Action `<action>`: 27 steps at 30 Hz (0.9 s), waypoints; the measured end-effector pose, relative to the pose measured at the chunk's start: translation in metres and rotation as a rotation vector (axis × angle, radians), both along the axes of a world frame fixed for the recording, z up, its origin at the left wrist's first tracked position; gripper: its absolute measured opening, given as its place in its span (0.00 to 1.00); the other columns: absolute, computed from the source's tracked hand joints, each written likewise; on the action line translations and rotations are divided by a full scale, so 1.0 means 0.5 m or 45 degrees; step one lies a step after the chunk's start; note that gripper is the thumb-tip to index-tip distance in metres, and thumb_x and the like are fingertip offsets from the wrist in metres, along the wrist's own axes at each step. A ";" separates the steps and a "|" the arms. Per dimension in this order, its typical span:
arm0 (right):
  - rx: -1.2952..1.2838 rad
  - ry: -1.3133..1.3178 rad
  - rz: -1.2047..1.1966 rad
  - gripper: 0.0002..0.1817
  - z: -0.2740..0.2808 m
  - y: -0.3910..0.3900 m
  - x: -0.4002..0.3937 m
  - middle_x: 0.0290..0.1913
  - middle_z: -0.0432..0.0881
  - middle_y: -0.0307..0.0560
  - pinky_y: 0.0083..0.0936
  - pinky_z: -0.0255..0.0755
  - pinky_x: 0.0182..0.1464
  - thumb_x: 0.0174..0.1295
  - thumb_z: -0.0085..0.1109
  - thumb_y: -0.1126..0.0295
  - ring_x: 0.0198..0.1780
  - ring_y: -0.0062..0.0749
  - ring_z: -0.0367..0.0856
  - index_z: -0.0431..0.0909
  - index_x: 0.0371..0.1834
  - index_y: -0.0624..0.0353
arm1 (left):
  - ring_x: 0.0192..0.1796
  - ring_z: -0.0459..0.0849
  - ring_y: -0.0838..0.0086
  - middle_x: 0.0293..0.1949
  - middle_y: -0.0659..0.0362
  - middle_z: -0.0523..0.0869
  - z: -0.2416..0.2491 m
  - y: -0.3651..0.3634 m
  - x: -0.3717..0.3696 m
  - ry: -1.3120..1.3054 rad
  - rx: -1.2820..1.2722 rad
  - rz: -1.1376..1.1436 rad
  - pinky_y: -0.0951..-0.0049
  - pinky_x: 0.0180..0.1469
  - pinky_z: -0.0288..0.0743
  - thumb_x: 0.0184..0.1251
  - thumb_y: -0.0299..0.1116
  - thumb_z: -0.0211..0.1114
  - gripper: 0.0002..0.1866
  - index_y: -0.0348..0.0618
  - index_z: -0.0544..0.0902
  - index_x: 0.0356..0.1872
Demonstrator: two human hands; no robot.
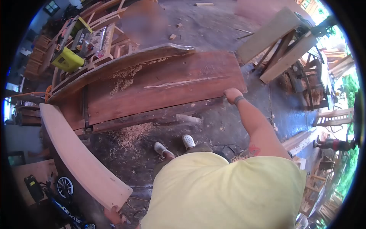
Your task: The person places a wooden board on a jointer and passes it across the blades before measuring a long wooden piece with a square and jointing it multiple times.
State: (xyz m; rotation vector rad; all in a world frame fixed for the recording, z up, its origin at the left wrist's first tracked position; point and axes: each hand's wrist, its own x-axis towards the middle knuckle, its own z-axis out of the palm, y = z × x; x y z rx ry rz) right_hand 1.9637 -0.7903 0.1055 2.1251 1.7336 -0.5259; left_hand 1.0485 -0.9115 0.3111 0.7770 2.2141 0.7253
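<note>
My left hand (113,216) grips the lower end of a long, pale, slightly curved board (85,160), which runs up to the left beside the workbench. Its fingers are on the board's end face. My right hand (232,95), with a band on the wrist, is closed at the near right edge of a wide reddish wood slab (171,86). The curled fingers touch the slab; whether they hold anything is hidden. Wood shavings (126,78) and a long pale crack show on the slab, and a raised rough-edged board (126,70) runs along its far side.
A green planer (68,59) stands at the upper left. Large planks (268,34) lean on a stand at the upper right. Shavings (133,133) and a wood offcut (188,118) lie below the slab. A small wheeled vehicle (65,187) is at the lower left. Another person (335,144) appears at the far right.
</note>
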 end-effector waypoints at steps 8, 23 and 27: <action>0.105 0.118 0.262 0.17 -0.004 0.036 0.009 0.53 0.94 0.56 0.52 0.83 0.63 0.65 0.66 0.74 0.61 0.58 0.91 0.87 0.57 0.53 | 0.38 0.94 0.65 0.48 0.53 0.93 -0.034 -0.001 -0.025 0.072 0.005 -0.048 0.66 0.27 0.86 0.60 0.20 0.71 0.26 0.35 0.84 0.63; -0.072 0.122 0.456 0.16 -0.009 0.188 -0.220 0.59 0.93 0.61 0.51 0.84 0.65 0.72 0.64 0.69 0.64 0.61 0.90 0.89 0.61 0.52 | 0.38 0.95 0.67 0.46 0.54 0.94 -0.021 0.017 0.018 0.069 0.027 -0.043 0.68 0.29 0.87 0.60 0.22 0.75 0.23 0.34 0.86 0.58; -0.210 0.058 0.293 0.22 0.004 0.169 -0.212 0.63 0.91 0.62 0.51 0.83 0.67 0.67 0.70 0.67 0.64 0.61 0.90 0.87 0.65 0.53 | 0.37 0.95 0.68 0.44 0.55 0.94 -0.073 0.014 -0.015 -0.137 0.089 -0.064 0.70 0.28 0.86 0.59 0.22 0.75 0.23 0.35 0.86 0.58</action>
